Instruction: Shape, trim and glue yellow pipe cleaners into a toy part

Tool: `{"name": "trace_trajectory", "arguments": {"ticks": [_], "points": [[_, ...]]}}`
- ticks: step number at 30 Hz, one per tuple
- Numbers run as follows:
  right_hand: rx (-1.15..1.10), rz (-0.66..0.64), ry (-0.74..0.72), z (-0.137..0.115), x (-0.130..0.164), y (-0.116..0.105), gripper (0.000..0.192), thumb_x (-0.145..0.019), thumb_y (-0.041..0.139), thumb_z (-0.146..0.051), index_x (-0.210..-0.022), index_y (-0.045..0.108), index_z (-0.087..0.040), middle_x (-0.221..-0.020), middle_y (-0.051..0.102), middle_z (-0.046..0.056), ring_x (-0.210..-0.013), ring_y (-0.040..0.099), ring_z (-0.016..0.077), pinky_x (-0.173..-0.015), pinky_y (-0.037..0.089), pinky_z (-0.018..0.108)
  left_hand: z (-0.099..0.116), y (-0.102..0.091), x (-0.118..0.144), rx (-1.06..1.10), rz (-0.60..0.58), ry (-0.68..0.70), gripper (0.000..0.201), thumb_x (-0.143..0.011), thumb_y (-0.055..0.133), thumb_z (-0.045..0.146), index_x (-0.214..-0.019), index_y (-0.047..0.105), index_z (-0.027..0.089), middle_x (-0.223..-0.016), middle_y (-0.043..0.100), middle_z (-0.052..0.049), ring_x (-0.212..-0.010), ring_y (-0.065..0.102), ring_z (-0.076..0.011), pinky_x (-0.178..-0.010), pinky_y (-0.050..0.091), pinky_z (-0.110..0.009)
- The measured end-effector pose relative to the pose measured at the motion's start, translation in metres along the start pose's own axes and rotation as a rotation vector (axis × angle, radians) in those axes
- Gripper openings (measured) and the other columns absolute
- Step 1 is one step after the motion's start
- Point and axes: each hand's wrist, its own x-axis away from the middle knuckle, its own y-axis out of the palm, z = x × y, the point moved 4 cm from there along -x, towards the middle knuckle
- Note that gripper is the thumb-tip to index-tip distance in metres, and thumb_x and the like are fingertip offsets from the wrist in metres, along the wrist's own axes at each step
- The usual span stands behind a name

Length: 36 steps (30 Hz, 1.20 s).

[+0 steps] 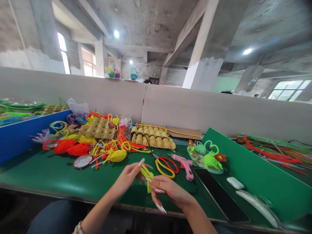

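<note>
Head view, left hand (pixel 130 172) and right hand (pixel 169 189) are gripping yellow fuzzy strips (pixel 146 171), glue gun (pixel 184 163) lying to the right

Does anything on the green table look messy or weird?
A bit: the egg tray left of the stacked trays sits askew among jumbled red and yellow fuzzy stems, which look messy. I see nothing spilled or broken.
</note>
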Motion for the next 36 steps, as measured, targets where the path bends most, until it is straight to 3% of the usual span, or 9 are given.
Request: {"name": "trace_trajectory", "arguments": {"ticks": [2,5,12,18,21,25,29,32,36], "points": [[0.011,-0.006,0.004,0.001,-0.001,0.000,0.048,-0.082,0.049,-0.052,-0.050,0.034,-0.020,-0.046,0.056,-0.002,-0.039,0.049,0.0069,-0.044,0.034,0.020,0.003,0.003,0.001,0.001,-0.054,0.001,0.047,-0.074,0.055,0.057,-0.083,0.071,0.013,-0.069,0.071,-0.004,-0.066,0.062,-0.0157,-0.067,0.047,-0.025],[0.030,0.023,-0.001,0.004,-0.004,0.000,0.047,-0.082,0.049,-0.054,-0.053,0.037,-0.019,-0.047,0.056,-0.001,-0.040,0.049,0.0078,-0.043,0.035,0.021,0.005,0.007,0.002,0.094,-0.099,-0.027,0.043,-0.076,0.058,0.050,-0.095,0.072,0.014,-0.082,0.075,-0.006,-0.082,0.066,-0.0213,-0.087,0.045,-0.032],[0.128,0.155,-0.078,0.003,-0.006,-0.001,0.046,-0.080,0.048,-0.061,-0.065,0.046,-0.018,-0.050,0.049,-0.006,-0.041,0.041,0.0056,-0.042,0.031,0.020,0.000,-0.004,0.000,0.260,0.050,-0.061,0.048,-0.072,0.061,0.053,-0.097,0.072,0.013,-0.086,0.075,-0.010,-0.086,0.068,-0.0252,-0.089,0.047,-0.036],[0.246,0.233,-0.089,0.003,-0.008,-0.003,0.048,-0.081,0.041,-0.065,-0.069,0.046,-0.018,-0.054,0.048,-0.005,-0.042,0.040,0.0065,-0.041,0.030,0.021,0.001,-0.003,0.000,0.225,0.057,-0.048,0.046,-0.071,0.063,0.052,-0.094,0.072,0.012,-0.082,0.075,-0.008,-0.082,0.068,-0.0232,-0.089,0.047,-0.036],[0.498,0.347,-0.144,-0.001,-0.007,-0.006,0.040,-0.086,0.041,-0.056,-0.071,0.046,-0.019,-0.060,0.048,-0.005,-0.049,0.041,0.0083,-0.046,0.031,0.021,0.000,-0.004,-0.001,0.180,0.095,-0.039,0.046,-0.069,0.064,0.053,-0.088,0.073,0.012,-0.081,0.075,-0.007,-0.080,0.067,-0.0233,-0.088,0.047,-0.036],[1.100,0.542,-0.292,-0.008,-0.002,-0.006,0.031,-0.092,0.039,-0.041,-0.071,0.047,-0.020,-0.063,0.053,-0.002,-0.060,0.048,0.0131,-0.055,0.029,0.024,-0.002,-0.008,-0.003,0.096,0.136,-0.001,0.047,-0.068,0.064,0.054,-0.083,0.074,0.011,-0.080,0.075,-0.007,-0.081,0.066,-0.0250,-0.084,0.047,-0.035],[1.528,0.557,-0.450,-0.006,-0.003,-0.001,0.041,-0.097,0.025,-0.033,-0.068,0.050,-0.018,-0.057,0.057,0.002,-0.054,0.051,0.0144,-0.056,0.025,0.027,-0.002,-0.010,-0.003,-0.001,0.141,0.049,0.044,-0.073,0.060,0.052,-0.083,0.074,0.012,-0.081,0.075,-0.007,-0.080,0.065,-0.0243,-0.081,0.048,-0.033],[1.626,0.534,-0.522,-0.005,-0.004,0.000,0.046,-0.098,0.020,-0.029,-0.068,0.052,-0.017,-0.055,0.058,0.002,-0.050,0.051,0.0135,-0.057,0.026,0.028,0.001,-0.008,-0.003,-0.004,0.099,0.065,0.042,-0.075,0.059,0.051,-0.084,0.074,0.012,-0.079,0.075,-0.007,-0.076,0.066,-0.0231,-0.079,0.048,-0.033],[1.566,0.529,-0.505,-0.008,-0.003,0.000,0.044,-0.098,0.023,-0.027,-0.065,0.052,-0.018,-0.054,0.058,0.001,-0.051,0.051,0.0127,-0.057,0.026,0.027,0.006,-0.008,-0.002,-0.011,0.080,0.071,0.040,-0.076,0.059,0.050,-0.081,0.074,0.013,-0.079,0.075,-0.006,-0.076,0.066,-0.0226,-0.081,0.048,-0.032]]}}
